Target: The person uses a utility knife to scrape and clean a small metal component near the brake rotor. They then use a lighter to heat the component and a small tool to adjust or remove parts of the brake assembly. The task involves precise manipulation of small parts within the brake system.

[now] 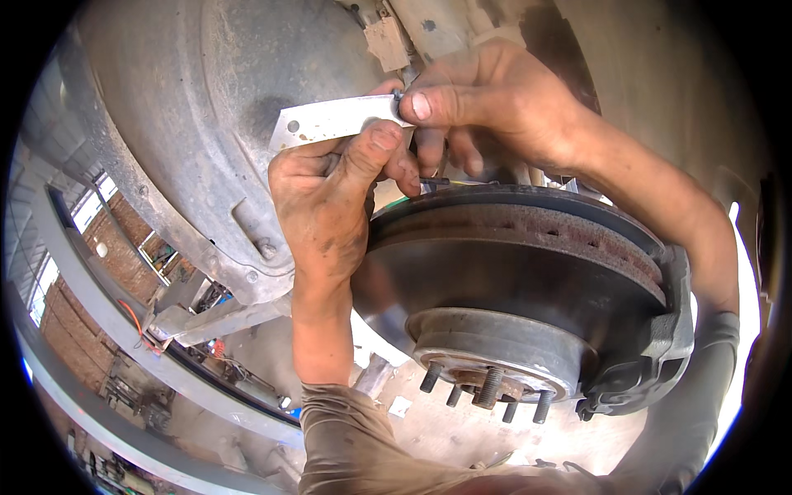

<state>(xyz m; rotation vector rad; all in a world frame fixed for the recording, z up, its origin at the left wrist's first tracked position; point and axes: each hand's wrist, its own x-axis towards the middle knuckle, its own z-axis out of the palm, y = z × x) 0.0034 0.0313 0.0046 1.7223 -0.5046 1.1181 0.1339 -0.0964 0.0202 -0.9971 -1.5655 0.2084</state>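
A flat pale metal strip with a round hole near its left end lies across my fingers, above the brake disc. My left hand grips the strip, thumb pressed on its lower edge and fingers behind it. At the strip's right end, my right hand pinches a small dark piece, perhaps a bolt or nut, under the thumb; most of it is hidden. Below both hands, the brake disc shows its hub with several threaded studs.
A dark brake caliper bracket sits at the disc's right edge. The grey wheel arch liner curves behind my left hand. A light metal lift or frame beam bends along the lower left, with a brick wall beyond.
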